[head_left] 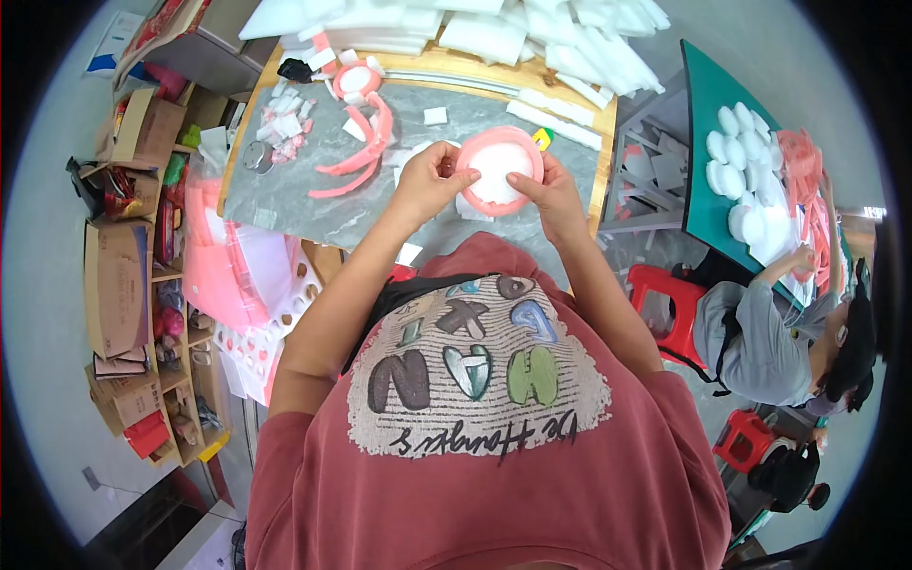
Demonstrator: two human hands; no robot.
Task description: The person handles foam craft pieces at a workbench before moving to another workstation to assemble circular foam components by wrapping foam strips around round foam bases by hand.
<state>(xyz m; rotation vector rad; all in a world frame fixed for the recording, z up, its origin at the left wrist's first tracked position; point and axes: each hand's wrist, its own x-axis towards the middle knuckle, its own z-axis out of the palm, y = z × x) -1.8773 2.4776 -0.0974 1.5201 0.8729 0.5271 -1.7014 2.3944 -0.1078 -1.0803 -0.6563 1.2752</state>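
Between my two hands I hold a round white foam disc with a pink foam rim (500,171), raised over the near right part of the table. My left hand (434,180) grips its left edge, thumb on the face and fingers curled behind. On the opposite edge, my right hand (553,198) pinches the rim with the thumb pressed on the front. A yellow and green object (542,139) shows just behind the disc. Left of my hands lie curved pink foam strips (366,152), and farther back another pink-rimmed round piece (357,80).
White foam sheets (484,36) are piled at the table's (313,211) far side. Scraps (283,123) and a roll of clear tape (257,157) lie at left. Shelves (171,380) stand left. At right, a person (760,332) sits by a green table (698,114) with white discs; a red stool (665,304) stands nearby.
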